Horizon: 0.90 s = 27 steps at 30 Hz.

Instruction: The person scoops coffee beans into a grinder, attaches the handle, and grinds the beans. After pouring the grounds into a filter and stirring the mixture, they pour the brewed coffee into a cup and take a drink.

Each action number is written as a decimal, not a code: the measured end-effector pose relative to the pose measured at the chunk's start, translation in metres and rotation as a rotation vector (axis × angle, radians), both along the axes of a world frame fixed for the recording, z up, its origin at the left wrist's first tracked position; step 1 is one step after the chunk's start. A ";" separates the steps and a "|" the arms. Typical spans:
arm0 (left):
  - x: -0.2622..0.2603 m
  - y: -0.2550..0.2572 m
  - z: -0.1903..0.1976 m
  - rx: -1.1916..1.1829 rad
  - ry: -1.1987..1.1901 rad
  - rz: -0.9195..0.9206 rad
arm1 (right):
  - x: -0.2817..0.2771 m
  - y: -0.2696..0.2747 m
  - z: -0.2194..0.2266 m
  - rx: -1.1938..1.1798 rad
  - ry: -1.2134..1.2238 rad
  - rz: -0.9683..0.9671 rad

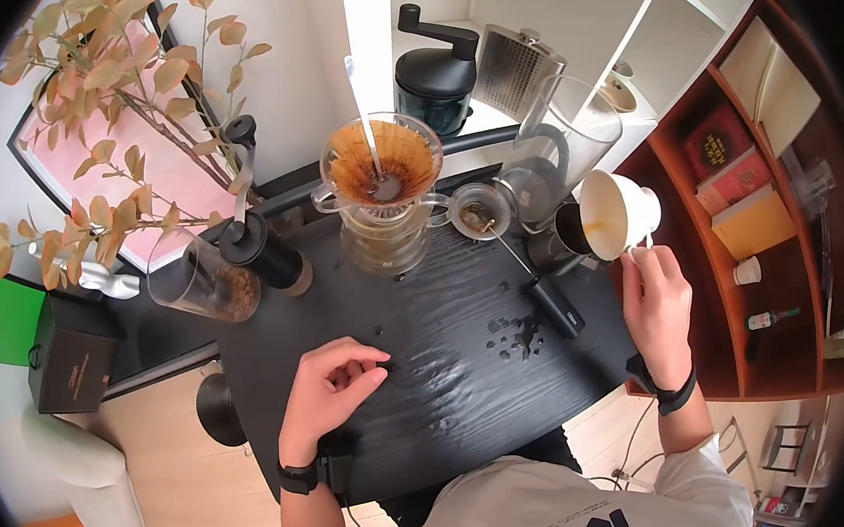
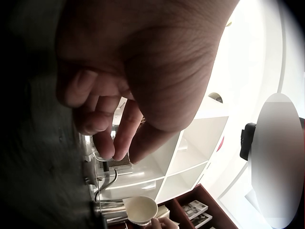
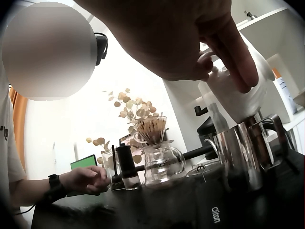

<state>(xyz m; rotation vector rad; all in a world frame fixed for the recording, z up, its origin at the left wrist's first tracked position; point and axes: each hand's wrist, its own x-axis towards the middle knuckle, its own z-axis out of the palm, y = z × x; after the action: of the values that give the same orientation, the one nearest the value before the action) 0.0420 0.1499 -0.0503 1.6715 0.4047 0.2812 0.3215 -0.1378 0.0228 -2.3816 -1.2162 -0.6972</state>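
Note:
My right hand (image 1: 657, 294) pinches the handle of a white cup (image 1: 626, 210), tipped on its side with a brown streak inside. The cup's mouth faces a shiny metal pitcher (image 3: 240, 155), just above it in the right wrist view. With fingers loosely curled, my left hand (image 1: 338, 389) hovers near the front left of the black table (image 1: 433, 401) and holds nothing. Beside the pitcher, a slim black-handled tool (image 1: 556, 304) lies with its thin metal rod over a small glass bowl (image 1: 479, 209).
A glass dripper (image 1: 381, 158) with a brown-stained filter sits on a glass server (image 1: 381, 247). Left of it are a hand grinder (image 1: 264, 251) and a glass of beans (image 1: 210, 280). A tall clear vessel (image 1: 570, 133) stands behind the pitcher. Water spots (image 1: 514, 337) dot the tabletop.

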 end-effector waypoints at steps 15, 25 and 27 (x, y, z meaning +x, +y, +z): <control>-0.002 0.002 0.000 -0.009 -0.017 -0.021 | -0.005 0.004 0.002 0.032 -0.058 -0.026; -0.002 0.002 -0.004 -0.001 -0.039 -0.014 | -0.007 0.002 -0.004 0.033 -0.031 -0.063; -0.001 0.001 -0.004 0.002 -0.044 0.000 | -0.003 0.001 -0.005 0.085 -0.021 -0.041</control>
<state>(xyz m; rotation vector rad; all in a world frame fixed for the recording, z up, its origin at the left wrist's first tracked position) 0.0410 0.1513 -0.0542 1.6645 0.3723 0.3178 0.3186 -0.1366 0.0182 -2.3410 -1.1269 -0.7734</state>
